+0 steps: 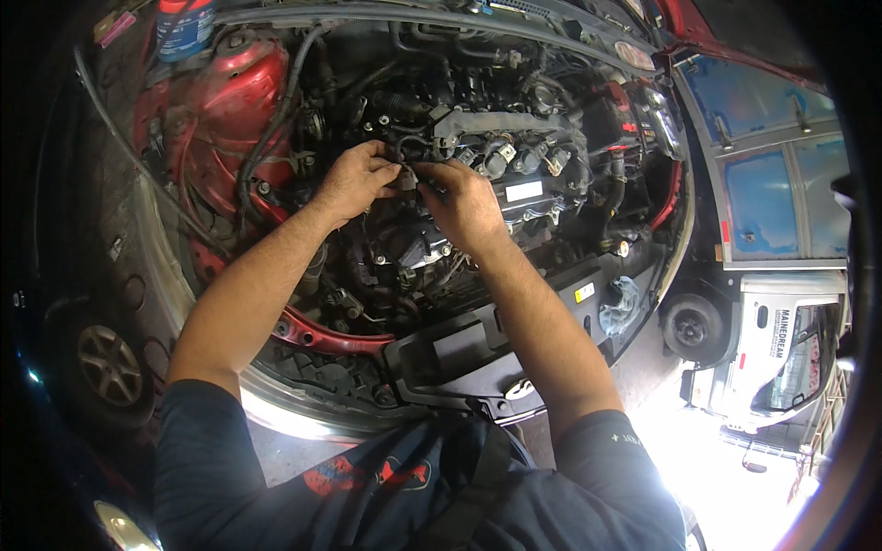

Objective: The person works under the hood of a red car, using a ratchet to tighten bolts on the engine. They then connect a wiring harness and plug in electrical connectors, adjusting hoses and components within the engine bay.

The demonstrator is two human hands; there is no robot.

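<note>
At the far left, a blue bottle (186, 35) is standing beside the red inner fender (248, 81), whose surface is leaving some open room left of the hands. The left hand (354, 186) is pinching a small dark part (407, 182) over the left end of the engine (551, 204); that part is sitting between both hands, just right of the left fingertips. The right hand (467, 204) is curling its fingers beside it, whether gripping I cannot tell. A black front panel (436, 354) is edging the near side, a crumpled bluish cloth (620, 308) lying toward its right.
</note>
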